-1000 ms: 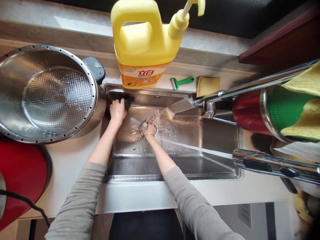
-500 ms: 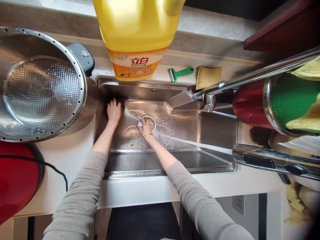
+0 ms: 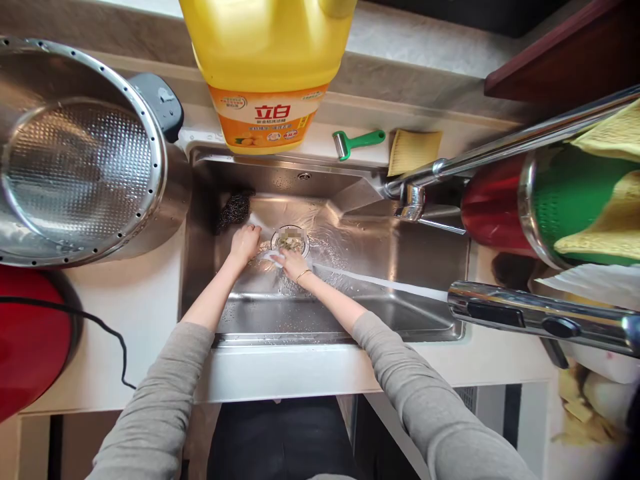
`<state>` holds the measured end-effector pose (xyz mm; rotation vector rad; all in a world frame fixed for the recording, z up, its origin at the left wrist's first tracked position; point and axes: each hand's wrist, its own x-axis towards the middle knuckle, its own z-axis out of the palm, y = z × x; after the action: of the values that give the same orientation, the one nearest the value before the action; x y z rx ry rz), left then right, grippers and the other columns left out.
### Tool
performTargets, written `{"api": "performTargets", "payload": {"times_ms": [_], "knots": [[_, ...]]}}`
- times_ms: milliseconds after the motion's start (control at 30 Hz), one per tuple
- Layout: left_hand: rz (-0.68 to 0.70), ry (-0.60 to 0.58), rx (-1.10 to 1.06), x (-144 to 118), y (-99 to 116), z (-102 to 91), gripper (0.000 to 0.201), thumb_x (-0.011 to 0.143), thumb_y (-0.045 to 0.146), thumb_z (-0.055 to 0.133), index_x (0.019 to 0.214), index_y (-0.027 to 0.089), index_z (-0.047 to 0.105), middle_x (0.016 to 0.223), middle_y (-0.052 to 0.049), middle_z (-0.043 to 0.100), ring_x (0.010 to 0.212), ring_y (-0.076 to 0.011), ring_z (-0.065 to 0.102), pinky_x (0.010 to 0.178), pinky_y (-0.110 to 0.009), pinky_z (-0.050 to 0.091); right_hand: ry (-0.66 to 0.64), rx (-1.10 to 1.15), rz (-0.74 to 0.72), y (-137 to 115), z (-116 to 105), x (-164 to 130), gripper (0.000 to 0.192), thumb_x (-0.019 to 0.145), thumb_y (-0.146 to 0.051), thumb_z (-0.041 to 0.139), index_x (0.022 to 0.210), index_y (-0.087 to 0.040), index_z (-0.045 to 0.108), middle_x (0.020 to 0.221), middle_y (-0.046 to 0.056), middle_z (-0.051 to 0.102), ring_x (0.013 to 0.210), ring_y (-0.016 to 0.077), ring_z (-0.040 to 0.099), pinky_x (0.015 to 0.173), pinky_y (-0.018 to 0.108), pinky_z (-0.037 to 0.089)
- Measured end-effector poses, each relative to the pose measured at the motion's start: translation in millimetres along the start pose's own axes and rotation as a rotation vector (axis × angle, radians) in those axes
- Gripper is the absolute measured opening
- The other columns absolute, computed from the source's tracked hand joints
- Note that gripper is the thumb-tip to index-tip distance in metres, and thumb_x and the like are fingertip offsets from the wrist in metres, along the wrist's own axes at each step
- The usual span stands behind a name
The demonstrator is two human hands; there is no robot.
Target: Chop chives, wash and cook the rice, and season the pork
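Observation:
Inside the steel sink (image 3: 425,293), my left hand (image 3: 245,243) is closed, its fingers pinched on a thin, wet white piece (image 3: 273,256) that looks like cloth or mesh. Part of it pokes out above those fingers. My right hand (image 3: 291,265) also grips the white piece, at the lower left of the drain (image 3: 307,248). Food scraps (image 3: 290,244) lie in the drain. A dark steel-wool scourer (image 3: 236,209) rests in the sink's far left corner, apart from my left hand. Water (image 3: 380,281) streams from the faucet (image 3: 525,317) toward my right hand.
A large steel pot (image 3: 173,200) stands left of the sink. Behind the sink are a yellow detergent jug (image 3: 270,67), a green-handled peeler (image 3: 363,139) and a yellow sponge (image 3: 414,152). Red and green containers (image 3: 493,200) crowd the right side. A red appliance (image 3: 30,347) sits at lower left.
My left hand has left the scourer and moved right and nearer, onto the white piece. My right hand has shifted slightly off the drain, exposing the scraps, and the white piece is spread out more.

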<state>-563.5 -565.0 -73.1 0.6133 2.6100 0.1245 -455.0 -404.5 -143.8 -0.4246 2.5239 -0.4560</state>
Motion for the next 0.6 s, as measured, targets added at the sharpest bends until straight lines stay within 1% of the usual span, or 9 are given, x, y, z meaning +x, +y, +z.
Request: {"api": "performTargets", "payload": {"times_ms": [100,133,200,267,333,400,433,500,600], "knots": [[-0.196,-0.208,-0.107,-5,12,21.3,0.034,0.093,0.018,0.041,0.117,0.012,0.065,0.114,-0.021,0.068,0.105,-0.0303,0.068,0.085,-0.037,0.052,0.148,0.139,0.103,32,-12,-17,0.053,0.087,-0.009,0.051,0.136,-0.025,0.061,0.139,0.013,0.054,0.124,0.0277,0.051,0.105,0.042,0.04],[-0.213,-0.278,-0.142,-5,17,27.5,0.033,0.093,0.019,0.043,0.117,0.013,0.065,0.114,-0.021,0.069,0.104,-0.0303,0.068,0.084,-0.037,0.053,0.223,0.204,0.132,39,-13,-24,0.051,0.086,-0.011,0.051,0.134,-0.024,0.063,0.138,0.012,0.055,0.127,0.0275,0.05,0.106,0.042,0.04],[-0.159,-0.378,-0.207,-5,29,37.3,0.032,0.092,0.019,0.046,0.116,0.014,0.067,0.114,-0.02,0.07,0.106,-0.0295,0.068,0.086,-0.035,0.052,0.411,0.341,0.236,51,-10,-37,0.048,0.086,-0.015,0.049,0.131,-0.021,0.065,0.136,0.012,0.056,0.128,0.0267,0.05,0.107,0.041,0.041],[-0.081,-0.354,-0.236,-2,41,43.6,0.033,0.092,0.019,0.045,0.117,0.016,0.067,0.118,-0.018,0.07,0.11,-0.0285,0.066,0.091,-0.035,0.051,0.588,0.472,0.372,63,-6,-47,0.049,0.086,-0.019,0.047,0.133,-0.017,0.061,0.135,0.015,0.056,0.127,0.0263,0.052,0.104,0.041,0.045],[-0.035,-0.19,-0.197,1,51,48.7,0.041,0.092,0.022,0.046,0.129,0.014,0.061,0.131,-0.02,0.063,0.124,-0.0306,0.058,0.101,-0.039,0.046,0.699,0.589,0.49,75,-2,-52,0.058,0.086,-0.019,0.046,0.144,-0.012,0.048,0.133,0.018,0.057,0.121,0.0252,0.056,0.099,0.039,0.049],[0.027,-0.03,-0.123,5,59,55.5,0.06,0.09,0.03,0.052,0.145,0.007,0.045,0.15,-0.025,0.045,0.141,-0.0347,0.04,0.114,-0.046,0.033,0.713,0.671,0.565,86,2,-52,0.069,0.086,-0.018,0.045,0.152,-0.008,0.031,0.13,0.02,0.059,0.112,0.023,0.062,0.094,0.038,0.052],[0.076,-0.001,-0.095,7,61,60.0,0.072,0.088,0.034,0.056,0.15,0.004,0.037,0.156,-0.026,0.034,0.147,-0.0361,0.029,0.119,-0.048,0.025,0.682,0.687,0.582,90,4,-51,0.071,0.085,-0.018,0.045,0.153,-0.007,0.027,0.129,0.02,0.06,0.109,0.0221,0.063,0.094,0.037,0.052],[0.171,-0.05,-0.066,11,64,70.6,0.084,0.086,0.039,0.059,0.154,0.001,0.027,0.162,-0.025,0.021,0.152,-0.0373,0.012,0.123,-0.051,0.013,0.568,0.655,0.55,93,7,-48,0.069,0.085,-0.019,0.049,0.151,-0.007,0.033,0.132,0.02,0.06,0.115,0.0227,0.061,0.098,0.038,0.051],[0.238,-0.132,-0.062,14,62,84.0,0.077,0.089,0.039,0.053,0.153,0.002,0.031,0.163,-0.021,0.021,0.153,-0.0368,0.006,0.124,-0.05,0.009,0.397,0.522,0.401,90,11,-45,0.065,0.082,-0.025,0.061,0.145,-0.014,0.048,0.142,0.017,0.054,0.137,0.0255,0.046,0.111,0.043,0.041]]}}
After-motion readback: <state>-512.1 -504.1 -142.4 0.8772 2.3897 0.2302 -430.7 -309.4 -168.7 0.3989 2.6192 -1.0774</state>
